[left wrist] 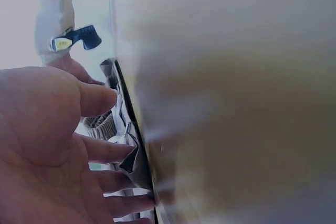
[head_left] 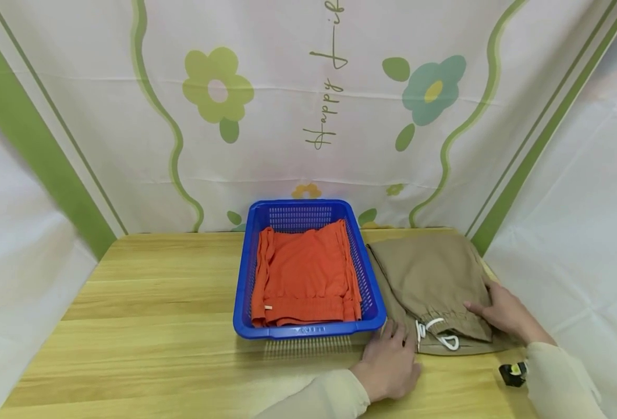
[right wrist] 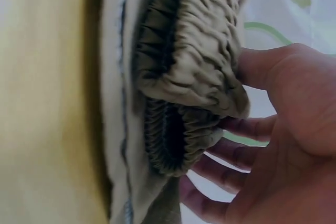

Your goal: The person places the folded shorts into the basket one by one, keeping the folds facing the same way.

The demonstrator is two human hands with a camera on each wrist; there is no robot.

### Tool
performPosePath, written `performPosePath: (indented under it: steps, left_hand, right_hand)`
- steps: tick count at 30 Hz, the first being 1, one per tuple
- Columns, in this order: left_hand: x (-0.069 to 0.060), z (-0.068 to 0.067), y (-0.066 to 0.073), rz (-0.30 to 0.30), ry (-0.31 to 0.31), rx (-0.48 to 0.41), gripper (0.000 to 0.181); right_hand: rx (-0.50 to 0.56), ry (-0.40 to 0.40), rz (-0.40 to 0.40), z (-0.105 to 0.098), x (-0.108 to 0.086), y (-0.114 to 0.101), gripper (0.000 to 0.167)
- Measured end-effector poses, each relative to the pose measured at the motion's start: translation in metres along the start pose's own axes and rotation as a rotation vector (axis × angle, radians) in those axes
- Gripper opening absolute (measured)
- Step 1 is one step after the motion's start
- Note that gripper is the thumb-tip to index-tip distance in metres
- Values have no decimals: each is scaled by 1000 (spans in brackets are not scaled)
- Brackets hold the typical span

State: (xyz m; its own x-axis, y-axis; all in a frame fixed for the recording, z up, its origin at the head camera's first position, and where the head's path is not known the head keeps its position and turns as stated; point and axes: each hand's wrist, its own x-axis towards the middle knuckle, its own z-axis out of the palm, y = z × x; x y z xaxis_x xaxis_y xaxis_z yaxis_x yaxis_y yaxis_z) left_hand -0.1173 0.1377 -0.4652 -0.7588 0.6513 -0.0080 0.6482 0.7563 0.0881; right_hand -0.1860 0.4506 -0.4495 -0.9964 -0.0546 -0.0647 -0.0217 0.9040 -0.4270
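Head view: folded brown pants (head_left: 429,267) on the right side of the wooden table (head_left: 156,302), gathered waistband toward the near side, white drawstring (head_left: 421,331) loose on top. At the near left corner of the pants, the left hand (head_left: 389,364), fingers fairly straight, fingertips at the cloth edge, gripping nothing. On their right side, the right hand (head_left: 504,311), well spread, thumb and lightly bent fingers resting against the cloth, touching rather than clasping. Just beside the right cuff, a small black device (head_left: 513,374). Close on the left of the pants, a blue basket (head_left: 277,333) with folded orange clothing (head_left: 305,267) inside. Beyond the far table edge, a white flowered curtain (head_left: 287,116).
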Motion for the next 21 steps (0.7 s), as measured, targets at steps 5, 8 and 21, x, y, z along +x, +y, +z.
performPosePath:
  steps: [5,8,21]
  left_hand:
    - [-18,-1,1,62,-53,47,61]
    - [-25,0,0,107,-114,44,62]
    - [-39,-9,-1,9,-67,-285,66]
  right_hand:
    - [8,-34,58,-1,-19,-6,96]
    - [6,-78,109,-2,-32,-10,107]
    - [52,-257,162,-13,-54,-6,100]
